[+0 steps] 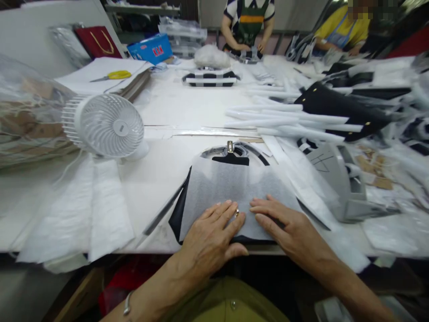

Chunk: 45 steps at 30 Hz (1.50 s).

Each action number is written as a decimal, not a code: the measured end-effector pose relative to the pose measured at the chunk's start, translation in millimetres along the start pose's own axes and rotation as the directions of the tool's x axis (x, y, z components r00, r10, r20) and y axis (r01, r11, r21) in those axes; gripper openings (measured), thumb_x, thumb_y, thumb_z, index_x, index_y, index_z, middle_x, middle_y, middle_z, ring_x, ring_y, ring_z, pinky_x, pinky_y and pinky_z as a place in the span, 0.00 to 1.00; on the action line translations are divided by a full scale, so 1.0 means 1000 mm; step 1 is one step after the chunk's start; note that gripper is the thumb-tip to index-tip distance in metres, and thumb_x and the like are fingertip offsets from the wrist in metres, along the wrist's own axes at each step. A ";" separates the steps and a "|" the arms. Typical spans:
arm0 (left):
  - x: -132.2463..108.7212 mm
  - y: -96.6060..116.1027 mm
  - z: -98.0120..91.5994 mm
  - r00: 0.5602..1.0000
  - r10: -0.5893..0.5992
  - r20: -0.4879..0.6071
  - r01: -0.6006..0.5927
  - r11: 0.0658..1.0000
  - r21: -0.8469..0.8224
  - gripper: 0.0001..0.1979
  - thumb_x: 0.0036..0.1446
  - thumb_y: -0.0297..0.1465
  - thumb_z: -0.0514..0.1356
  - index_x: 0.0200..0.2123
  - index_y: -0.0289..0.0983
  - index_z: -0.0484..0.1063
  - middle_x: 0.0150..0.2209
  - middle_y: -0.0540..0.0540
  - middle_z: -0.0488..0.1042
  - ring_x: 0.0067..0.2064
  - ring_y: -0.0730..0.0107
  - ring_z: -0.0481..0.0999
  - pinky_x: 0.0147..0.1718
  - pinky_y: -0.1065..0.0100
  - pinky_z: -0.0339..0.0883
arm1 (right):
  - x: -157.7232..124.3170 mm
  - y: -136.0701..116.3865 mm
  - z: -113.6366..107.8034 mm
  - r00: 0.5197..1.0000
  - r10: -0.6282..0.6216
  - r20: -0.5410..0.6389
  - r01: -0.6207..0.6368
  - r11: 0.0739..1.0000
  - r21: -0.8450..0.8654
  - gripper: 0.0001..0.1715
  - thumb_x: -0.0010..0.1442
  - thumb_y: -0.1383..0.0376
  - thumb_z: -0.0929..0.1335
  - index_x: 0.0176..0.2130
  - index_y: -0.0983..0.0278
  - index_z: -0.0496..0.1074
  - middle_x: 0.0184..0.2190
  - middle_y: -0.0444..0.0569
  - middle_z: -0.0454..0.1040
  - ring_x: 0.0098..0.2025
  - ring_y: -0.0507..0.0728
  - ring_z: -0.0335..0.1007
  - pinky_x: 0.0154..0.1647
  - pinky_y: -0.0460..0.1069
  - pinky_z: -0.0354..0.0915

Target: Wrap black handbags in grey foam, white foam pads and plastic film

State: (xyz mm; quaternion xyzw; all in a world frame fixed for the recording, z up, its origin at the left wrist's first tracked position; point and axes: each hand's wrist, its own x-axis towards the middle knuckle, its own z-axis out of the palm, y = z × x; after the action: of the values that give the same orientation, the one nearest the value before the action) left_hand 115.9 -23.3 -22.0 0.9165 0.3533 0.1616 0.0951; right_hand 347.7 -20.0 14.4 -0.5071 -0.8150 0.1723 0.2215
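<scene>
A black bag (177, 213) with a metal clasp (230, 146) lies at the table's near edge, covered by a sheet of white tissue paper (221, 188). My left hand (211, 237), with a ring on one finger, lies flat on the near part of the sheet, fingers stretched out. My right hand (284, 226) rests flat beside it on the same sheet, fingertips pointing left toward the left hand. Neither hand grips anything.
A small white fan (106, 125) stands to the left, with sheets of white paper (83, 210) below it. Rolled white papers (284, 120) and black bags (338, 105) fill the right side. Two people work at the far end. Yellow scissors (117, 75) lie far left.
</scene>
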 end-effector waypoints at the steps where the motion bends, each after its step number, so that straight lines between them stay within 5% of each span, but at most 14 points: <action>1: 0.000 0.000 0.000 1.000 0.000 -0.005 0.000 1.000 0.001 0.32 0.63 0.51 0.55 0.63 0.39 0.62 0.65 0.39 0.64 0.66 0.55 0.62 0.62 0.54 0.62 | 0.003 -0.004 -0.005 0.999 0.045 -0.011 -0.044 0.999 0.020 0.16 0.69 0.61 0.63 0.49 0.60 0.77 0.48 0.49 0.80 0.51 0.59 0.77 0.59 0.58 0.70; 5: -0.001 0.000 0.004 0.999 0.001 -0.041 -0.001 1.000 -0.003 0.32 0.61 0.49 0.59 0.63 0.40 0.61 0.64 0.40 0.65 0.66 0.55 0.63 0.63 0.54 0.61 | 0.009 -0.039 -0.010 0.995 -0.007 -0.100 0.000 0.998 -0.063 0.20 0.70 0.61 0.61 0.55 0.62 0.74 0.54 0.52 0.76 0.57 0.60 0.72 0.61 0.58 0.68; 9: -0.001 -0.004 0.012 0.995 0.027 -0.092 -0.028 1.000 -0.007 0.28 0.65 0.43 0.58 0.64 0.40 0.60 0.63 0.41 0.67 0.64 0.59 0.65 0.64 0.55 0.59 | 0.004 -0.059 0.018 0.994 -0.098 -0.042 0.090 0.982 -0.165 0.26 0.70 0.57 0.62 0.63 0.63 0.65 0.62 0.53 0.68 0.65 0.62 0.62 0.68 0.63 0.57; 13: -0.003 -0.007 0.018 0.993 0.072 -0.096 -0.064 0.995 0.076 0.29 0.66 0.43 0.56 0.66 0.38 0.57 0.63 0.39 0.66 0.64 0.59 0.66 0.65 0.56 0.58 | -0.003 -0.042 0.046 0.995 -0.034 0.089 0.047 0.988 -0.146 0.31 0.69 0.54 0.63 0.66 0.60 0.60 0.65 0.52 0.63 0.66 0.62 0.59 0.67 0.66 0.56; 18: -0.015 -0.004 0.010 0.987 0.109 -0.121 -0.079 0.971 0.228 0.27 0.69 0.37 0.52 0.68 0.41 0.52 0.65 0.42 0.64 0.64 0.60 0.65 0.65 0.55 0.55 | -0.008 -0.023 0.058 0.998 -0.055 0.037 0.060 0.986 -0.157 0.35 0.68 0.50 0.63 0.67 0.62 0.60 0.65 0.56 0.63 0.67 0.62 0.59 0.68 0.66 0.55; 23: -0.047 -0.005 -0.004 0.992 -0.008 -0.127 0.049 0.946 0.320 0.30 0.65 0.41 0.58 0.67 0.45 0.55 0.65 0.43 0.65 0.65 0.52 0.63 0.66 0.46 0.50 | -0.010 -0.024 0.063 0.993 -0.111 0.048 0.120 0.951 -0.285 0.31 0.68 0.52 0.64 0.64 0.62 0.64 0.65 0.57 0.64 0.66 0.63 0.60 0.66 0.65 0.57; 31: -0.074 -0.012 -0.005 0.989 -0.009 -0.145 0.058 0.939 0.340 0.31 0.63 0.40 0.60 0.66 0.40 0.57 0.65 0.40 0.64 0.67 0.54 0.61 0.64 0.48 0.56 | -0.009 -0.028 0.068 0.991 -0.120 0.062 0.134 0.923 -0.361 0.39 0.61 0.48 0.70 0.65 0.60 0.64 0.66 0.61 0.61 0.67 0.70 0.56 0.65 0.70 0.53; 36: -0.032 0.002 -0.042 0.981 -0.091 -0.174 0.135 0.957 0.256 0.16 0.66 0.38 0.57 0.52 0.37 0.71 0.49 0.40 0.78 0.51 0.55 0.78 0.51 0.53 0.72 | -0.008 -0.032 0.061 0.994 -0.072 0.080 0.091 0.958 -0.273 0.40 0.60 0.46 0.71 0.64 0.60 0.64 0.67 0.61 0.60 0.68 0.69 0.54 0.67 0.70 0.50; 39: 0.015 0.016 -0.058 0.974 -0.059 -0.220 0.104 0.975 0.198 0.14 0.68 0.33 0.54 0.53 0.37 0.70 0.51 0.41 0.77 0.54 0.58 0.76 0.56 0.54 0.68 | -0.006 -0.035 0.055 0.994 -0.054 0.091 0.073 0.972 -0.223 0.39 0.59 0.45 0.71 0.63 0.58 0.65 0.66 0.58 0.62 0.69 0.69 0.53 0.68 0.70 0.48; 42: 0.048 0.016 -0.046 0.985 -0.021 -0.169 0.035 0.996 0.079 0.16 0.68 0.33 0.54 0.56 0.36 0.69 0.57 0.41 0.74 0.60 0.60 0.71 0.60 0.56 0.64 | -0.005 -0.038 0.054 0.994 -0.037 0.099 0.054 0.982 -0.183 0.36 0.58 0.47 0.72 0.61 0.57 0.67 0.63 0.56 0.66 0.67 0.70 0.56 0.68 0.71 0.47; 45: 0.052 0.001 -0.019 0.998 0.056 -0.041 -0.058 0.998 -0.037 0.15 0.70 0.33 0.51 0.54 0.39 0.72 0.59 0.45 0.72 0.63 0.66 0.67 0.62 0.59 0.62 | -0.005 -0.041 0.051 0.993 -0.010 0.116 0.027 0.989 -0.145 0.36 0.57 0.49 0.74 0.59 0.61 0.70 0.59 0.58 0.71 0.65 0.69 0.59 0.69 0.71 0.44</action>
State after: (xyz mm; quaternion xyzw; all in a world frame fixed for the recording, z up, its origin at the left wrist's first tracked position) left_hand 146.1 12.5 7.5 0.9209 0.3256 0.1893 0.1008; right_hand 291.9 -45.2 -8.7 -0.5035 -0.8415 0.1389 0.1383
